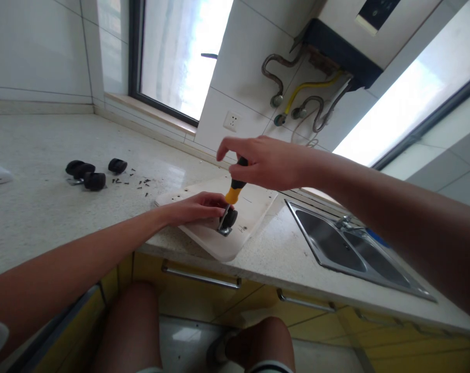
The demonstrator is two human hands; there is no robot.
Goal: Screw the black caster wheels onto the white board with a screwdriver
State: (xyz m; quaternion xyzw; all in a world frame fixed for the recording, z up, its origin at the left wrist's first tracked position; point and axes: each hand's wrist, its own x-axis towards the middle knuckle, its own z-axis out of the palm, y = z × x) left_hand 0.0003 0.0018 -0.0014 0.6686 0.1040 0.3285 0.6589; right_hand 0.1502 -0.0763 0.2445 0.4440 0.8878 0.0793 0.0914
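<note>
My right hand (258, 161) is closed around the black and yellow handle of a screwdriver (232, 194), its index finger bent over the top. The shaft runs down to the metal plate of a black caster wheel (229, 218), which sits on a white board (235, 248) near its front corner. My left hand (204, 206) rests on the board, its fingers closed at the caster and the screwdriver's shaft. What exactly those fingertips pinch is partly hidden. Small holes show in the board's surface.
Several loose black casters (94, 180) lie on the countertop (64, 223) to the left, with scattered screws (142, 182) beside them. A steel double sink (328, 241) is set in on the right. Drawer handles (200, 277) stick out below the counter edge. A water heater (343, 41) hangs above.
</note>
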